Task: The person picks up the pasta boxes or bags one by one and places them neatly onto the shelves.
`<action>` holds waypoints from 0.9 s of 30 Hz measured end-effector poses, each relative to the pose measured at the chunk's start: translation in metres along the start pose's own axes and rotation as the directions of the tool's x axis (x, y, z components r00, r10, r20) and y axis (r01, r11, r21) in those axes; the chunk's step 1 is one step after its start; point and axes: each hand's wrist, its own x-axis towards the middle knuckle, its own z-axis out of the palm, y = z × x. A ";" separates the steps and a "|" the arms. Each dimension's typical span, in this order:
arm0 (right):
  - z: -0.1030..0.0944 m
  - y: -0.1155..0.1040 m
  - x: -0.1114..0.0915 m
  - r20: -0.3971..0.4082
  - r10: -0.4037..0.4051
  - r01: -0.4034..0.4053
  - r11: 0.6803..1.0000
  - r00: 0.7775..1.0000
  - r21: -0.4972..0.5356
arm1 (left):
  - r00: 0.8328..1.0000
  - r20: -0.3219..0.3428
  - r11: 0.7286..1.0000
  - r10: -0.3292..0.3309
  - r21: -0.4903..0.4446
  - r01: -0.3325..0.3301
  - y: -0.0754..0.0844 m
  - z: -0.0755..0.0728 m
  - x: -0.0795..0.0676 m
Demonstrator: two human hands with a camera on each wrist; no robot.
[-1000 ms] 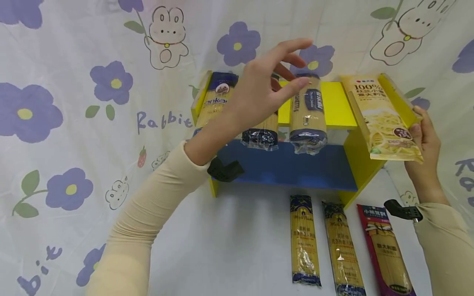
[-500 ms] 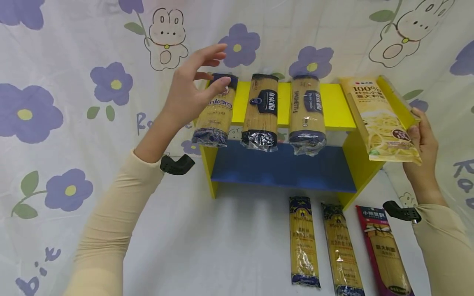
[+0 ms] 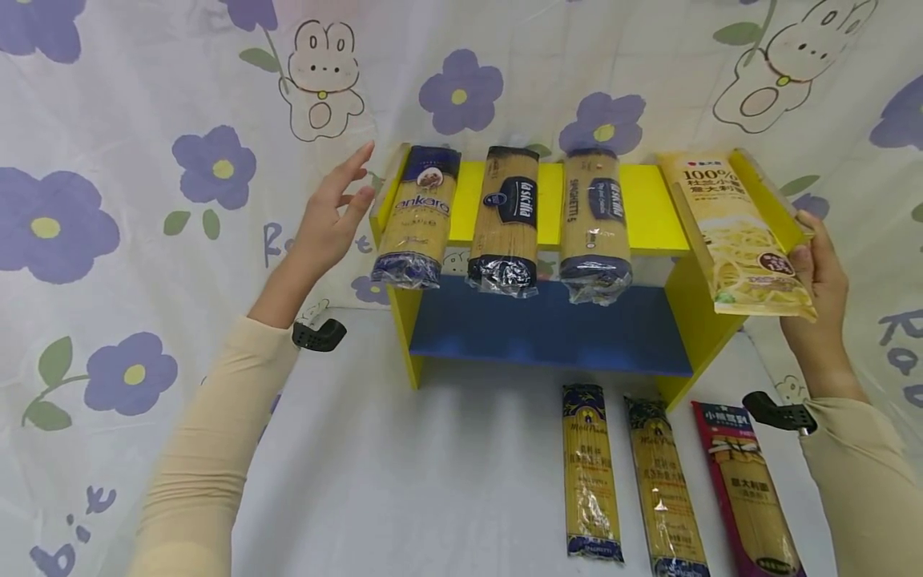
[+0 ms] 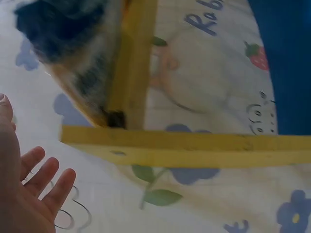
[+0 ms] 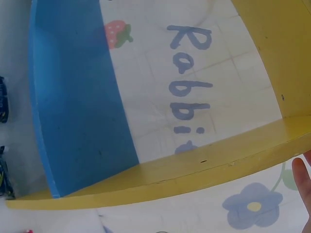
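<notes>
Four pasta packets (image 3: pixel 507 220) overhang the yellow-and-blue shelf (image 3: pixel 652 210); a bump from the left grip (image 3: pixel 330 215), fingers apart, or right grip (image 3: pixel 824 284), hold unclear, could dislodge one.

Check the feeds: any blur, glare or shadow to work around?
Left wrist view: the Ankara pasta packet is blurred, its print unreadable; head view: glints on the leftmost lying spaghetti packet, shadow beneath the shelf; right wrist view: dim, but the backdrop lettering reads clearly.

2 long cream sleeves (image 3: pixel 198 433), wrinkled; 2 black angular wrist devices (image 3: pixel 319 336), seemingly perforated.
</notes>
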 end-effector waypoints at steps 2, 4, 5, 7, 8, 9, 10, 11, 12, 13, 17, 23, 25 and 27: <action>0.000 0.000 0.000 0.002 0.006 -0.006 1.000 1.000 -0.009 | 0.999 0.026 1.000 -0.025 -0.001 0.025 -0.011 0.003 -0.003; 0.001 0.000 0.000 0.003 0.014 -0.014 1.000 1.000 -0.013 | 0.998 0.051 0.999 -0.047 -0.002 0.047 -0.020 0.006 -0.007; 0.001 0.000 0.000 0.003 0.019 -0.019 1.000 1.000 -0.017 | 0.996 0.063 0.998 -0.058 0.000 0.058 -0.024 0.008 -0.008; 0.001 0.000 0.000 0.002 0.032 -0.032 0.999 0.999 -0.032 | 0.993 0.087 0.997 -0.077 0.002 0.077 -0.031 0.010 -0.011; 0.001 0.000 0.000 0.001 0.036 -0.036 0.999 0.999 -0.041 | 0.992 0.096 0.996 -0.086 0.001 0.086 -0.034 0.011 -0.013; 0.001 0.000 0.000 0.000 0.039 -0.039 0.998 0.999 -0.045 | 0.990 0.105 0.996 -0.092 0.002 0.092 -0.037 0.012 -0.014; 0.001 0.000 0.000 0.000 0.042 -0.042 0.998 0.999 -0.049 | 0.989 0.113 0.995 -0.096 0.000 0.097 -0.040 0.013 -0.015; 0.001 0.000 0.000 -0.001 0.043 -0.043 0.998 0.999 -0.051 | 0.987 0.120 0.995 -0.103 0.003 0.104 -0.042 0.013 -0.017; 0.001 0.000 0.000 -0.001 0.041 -0.041 0.998 0.999 -0.050 | 0.986 0.126 0.994 -0.109 0.007 0.109 -0.044 0.014 -0.018; 0.001 0.000 0.000 -0.001 0.040 -0.040 0.998 0.999 -0.051 | 0.986 0.128 0.994 -0.111 0.008 0.111 -0.046 0.015 -0.019; 0.001 0.002 0.000 -0.002 0.036 -0.036 0.998 0.999 -0.043 | 0.985 0.129 0.993 -0.114 0.033 0.111 -0.052 0.018 -0.022; 0.000 -0.002 -0.001 0.006 0.057 -0.057 0.997 0.998 -0.050 | 0.993 0.103 0.998 -0.058 0.032 0.055 -0.057 0.026 -0.024; -0.001 -0.005 -0.002 0.010 0.070 -0.069 0.995 0.998 -0.065 | 0.995 0.092 0.999 -0.041 0.018 0.039 -0.057 0.029 -0.024; -0.002 -0.009 -0.004 0.019 0.091 -0.089 0.992 0.996 -0.086 | 0.996 0.083 0.999 -0.036 0.004 0.036 -0.056 0.032 -0.024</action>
